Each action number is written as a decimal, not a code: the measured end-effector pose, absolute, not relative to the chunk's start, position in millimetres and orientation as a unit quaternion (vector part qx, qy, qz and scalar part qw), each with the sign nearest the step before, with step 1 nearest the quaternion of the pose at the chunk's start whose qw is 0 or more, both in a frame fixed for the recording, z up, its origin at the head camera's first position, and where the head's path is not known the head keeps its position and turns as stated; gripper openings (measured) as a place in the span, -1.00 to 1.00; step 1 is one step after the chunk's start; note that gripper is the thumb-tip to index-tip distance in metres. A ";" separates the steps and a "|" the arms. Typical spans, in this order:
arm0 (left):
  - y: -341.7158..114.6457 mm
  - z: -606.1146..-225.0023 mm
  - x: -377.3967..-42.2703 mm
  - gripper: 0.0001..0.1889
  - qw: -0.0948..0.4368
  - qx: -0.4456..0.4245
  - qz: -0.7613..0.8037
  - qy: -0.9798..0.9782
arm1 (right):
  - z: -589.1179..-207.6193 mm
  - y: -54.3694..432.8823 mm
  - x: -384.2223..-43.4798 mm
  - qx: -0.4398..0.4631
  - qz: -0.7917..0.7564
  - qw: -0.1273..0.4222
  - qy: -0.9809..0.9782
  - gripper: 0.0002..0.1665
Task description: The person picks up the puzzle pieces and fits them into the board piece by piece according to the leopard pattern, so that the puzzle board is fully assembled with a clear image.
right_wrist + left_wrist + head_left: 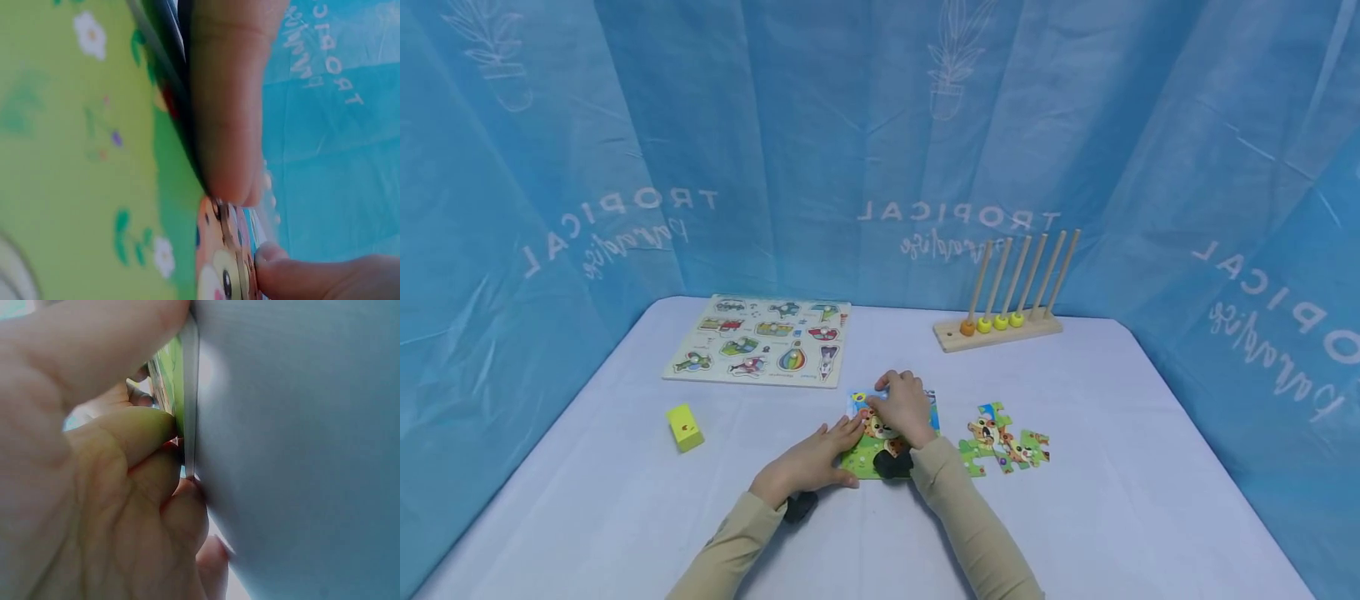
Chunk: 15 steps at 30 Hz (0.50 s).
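we see the jigsaw (861, 465) lying on the middle of the counter (1075, 533), under the hands. the left hand (811, 462) is spread wide along its left edge, fingers stretched over the picture and thumb by the near corner. the right hand (906, 408) bends over the upper part, thumb and finger close together; the wrist view is so tight that we cannot tell whether it pinches a piece or merely presses one.

we think the main risk is a seated piece popping up, if a fingertip pushes on one side of a tab. should the left hand ease off, sideways pressure could slide the whole jigsaw. the right sleeve (973, 521) passes near the loose pieces (1021, 450), so a careless sweep might scatter them.

we note flat, knobbly-edged pieces printed with spotted cartoon animals on grass green, and a pale edge to the jigsaw. the counter's cover looks smooth and white. behind stand a plain wooden rack (1037, 331) with slim upright rods and round beads (1001, 322), and a pale picture board (805, 383); a boxy yellow block (684, 428) sits left.
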State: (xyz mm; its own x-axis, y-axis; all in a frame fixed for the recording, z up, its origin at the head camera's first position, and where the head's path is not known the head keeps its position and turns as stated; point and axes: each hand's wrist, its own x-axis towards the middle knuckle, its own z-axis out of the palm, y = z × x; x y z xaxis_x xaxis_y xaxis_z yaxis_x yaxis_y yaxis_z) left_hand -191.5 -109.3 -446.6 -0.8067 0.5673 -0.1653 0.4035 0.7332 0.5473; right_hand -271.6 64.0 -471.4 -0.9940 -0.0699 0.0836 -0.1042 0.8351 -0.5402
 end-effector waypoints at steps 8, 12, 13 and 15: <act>-107.1 -448.9 -190.9 -0.12 0.163 0.261 0.254 0.917 | -470.8 137.8 -279.3 0.117 0.541 -0.062 -0.830 -0.64; -106.7 -449.8 -191.1 -0.11 0.164 0.263 0.259 0.915 | -467.2 192.6 -275.8 0.086 0.520 -0.037 -0.849 -0.63; -106.7 -449.8 -191.3 -0.11 0.164 0.263 0.261 0.914 | -466.1 205.6 -274.0 0.074 0.506 -0.031 -0.859 -0.64; -107.0 -450.0 -192.0 -0.11 0.163 0.263 0.262 0.914 | -464.2 230.1 -269.5 0.061 0.475 -0.027 -0.878 -0.65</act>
